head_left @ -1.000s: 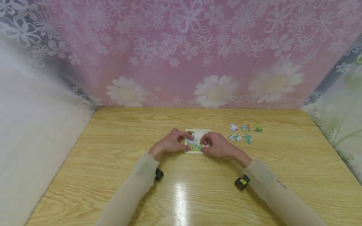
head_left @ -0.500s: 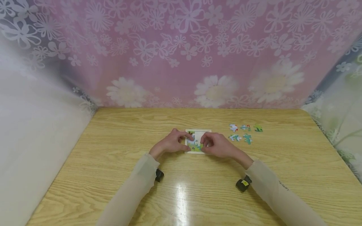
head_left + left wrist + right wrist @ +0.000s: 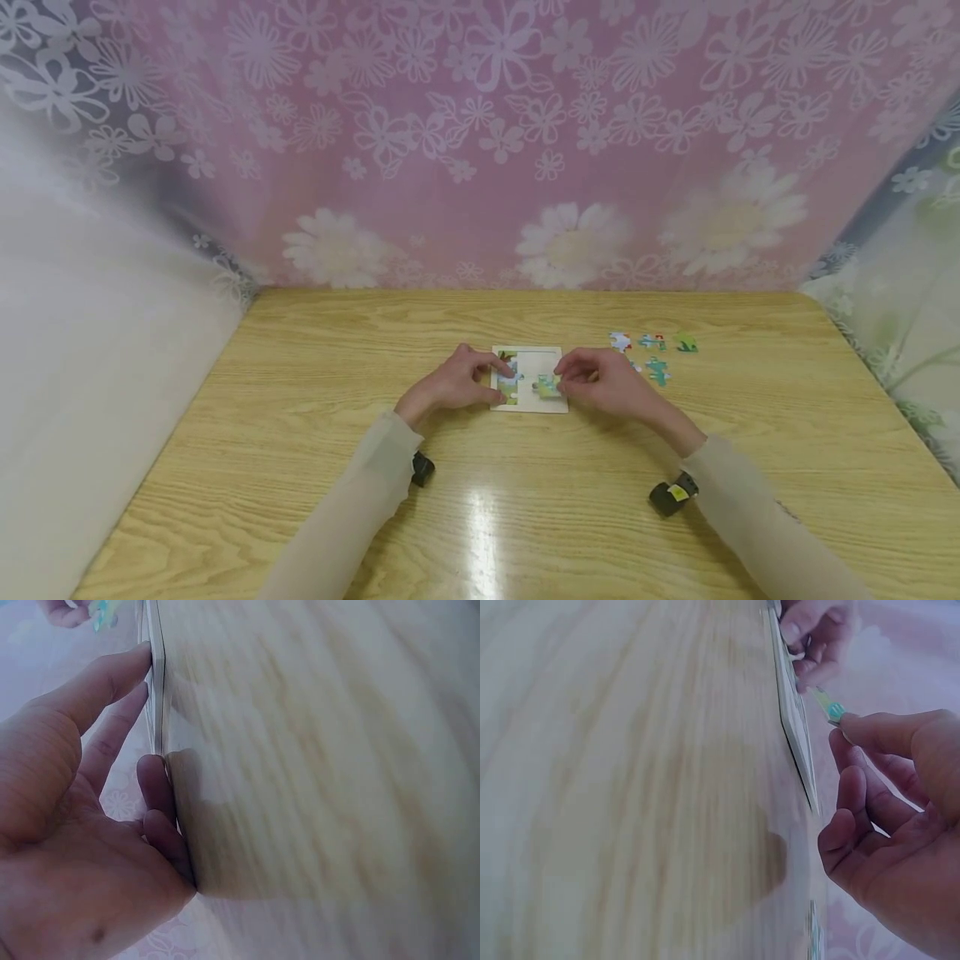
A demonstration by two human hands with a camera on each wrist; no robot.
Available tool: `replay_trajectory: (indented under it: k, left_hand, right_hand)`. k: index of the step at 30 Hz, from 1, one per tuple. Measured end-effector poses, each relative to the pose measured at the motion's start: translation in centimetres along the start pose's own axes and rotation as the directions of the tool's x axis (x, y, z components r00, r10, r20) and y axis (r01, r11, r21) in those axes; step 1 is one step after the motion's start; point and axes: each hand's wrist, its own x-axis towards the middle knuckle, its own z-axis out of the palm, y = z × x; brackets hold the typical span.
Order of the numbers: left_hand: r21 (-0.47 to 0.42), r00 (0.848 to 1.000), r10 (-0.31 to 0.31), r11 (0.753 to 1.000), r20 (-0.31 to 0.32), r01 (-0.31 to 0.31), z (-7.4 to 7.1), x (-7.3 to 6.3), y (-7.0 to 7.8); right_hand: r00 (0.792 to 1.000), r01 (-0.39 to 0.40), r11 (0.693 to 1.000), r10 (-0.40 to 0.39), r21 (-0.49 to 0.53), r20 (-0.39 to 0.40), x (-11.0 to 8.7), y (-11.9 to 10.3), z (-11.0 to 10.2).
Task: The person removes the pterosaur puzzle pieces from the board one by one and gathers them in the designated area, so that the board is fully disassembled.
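Note:
A shallow puzzle tray (image 3: 540, 407) with a pale rim lies on the table, with joined puzzle pieces (image 3: 507, 382) along its left side. My left hand (image 3: 453, 379) rests at the tray's left edge, thumb and index finger spread and touching it; in the left wrist view the other fingers lie against the table. My right hand (image 3: 607, 383) pinches a green and light-blue puzzle piece (image 3: 546, 387) between thumb and fingertips. The right wrist view shows this piece raised above the tray and tilted. The tray's bare pale base is visible around it.
Right of the tray lie several loose puzzle pieces (image 3: 652, 342) in two rows, one partly hidden behind my right hand. A wooden table (image 3: 337, 350) carries everything. Behind it hangs a pink flowered curtain (image 3: 450, 167).
My right hand has moved right and lifted the puzzle piece from the lower part of the tray, baring the base there. My left hand has stayed nearly still.

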Motion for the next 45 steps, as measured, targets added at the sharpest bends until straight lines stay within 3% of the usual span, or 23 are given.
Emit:
replay_trajectory:
  k: [29,45]
  left_hand:
    - [-0.039,0.999,0.027,0.999,0.016,-0.026,-0.1,-0.4,0.2]
    - [-0.022,0.999,0.035,0.999,0.021,-0.035,0.0,-0.4,0.1]
  right_hand:
    - [0.981,-0.136,0.988,0.124,-0.073,-0.146,-5.8,2.8,-7.2]
    - [0.964,-0.162,0.981,0.134,-0.109,-0.231,-8.1,5.0,-9.5]
